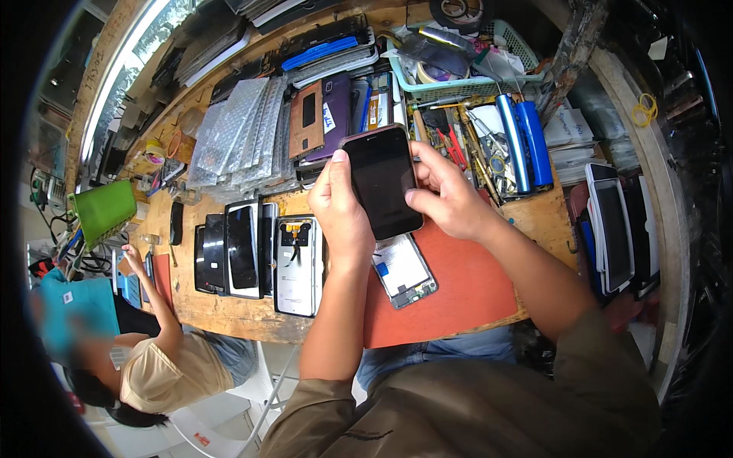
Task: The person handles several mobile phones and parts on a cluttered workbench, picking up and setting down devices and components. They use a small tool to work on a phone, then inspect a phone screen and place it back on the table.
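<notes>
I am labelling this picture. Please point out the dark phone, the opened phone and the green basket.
dark phone [382, 182], head view, screen middle.
opened phone [404, 271], head view, inner plate.
green basket [458, 88], head view, front rim.

Bright, even daylight over a sharp centre.
Strong fisheye bending and black vignette at the rim; lower-left corner blurred.

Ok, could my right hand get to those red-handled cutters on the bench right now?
Probably not yet: the right hand is gripping the black phone along with the left hand. The cutters lie uncovered just beyond it.
</notes>
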Demonstrator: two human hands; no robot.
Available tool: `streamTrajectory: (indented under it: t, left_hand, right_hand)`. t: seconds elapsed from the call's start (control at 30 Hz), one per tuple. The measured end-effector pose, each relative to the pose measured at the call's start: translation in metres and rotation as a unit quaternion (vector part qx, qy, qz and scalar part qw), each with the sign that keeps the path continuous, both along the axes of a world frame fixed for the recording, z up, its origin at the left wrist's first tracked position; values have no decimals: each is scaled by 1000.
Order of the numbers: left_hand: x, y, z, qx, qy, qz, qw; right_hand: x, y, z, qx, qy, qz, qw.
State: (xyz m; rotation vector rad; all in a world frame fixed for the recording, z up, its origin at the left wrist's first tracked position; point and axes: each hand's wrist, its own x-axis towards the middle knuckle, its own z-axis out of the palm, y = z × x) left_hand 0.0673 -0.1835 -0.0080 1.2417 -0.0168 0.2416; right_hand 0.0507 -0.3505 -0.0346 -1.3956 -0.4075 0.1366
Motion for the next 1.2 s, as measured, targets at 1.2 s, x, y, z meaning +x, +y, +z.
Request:
streamTrajectory:
  t: [1.2]
  left_hand:
    - [0, 2, 2, 0, 4, -10, 1000]
  right_hand:
    - [0, -5, 7, -32, -8, 6, 999]
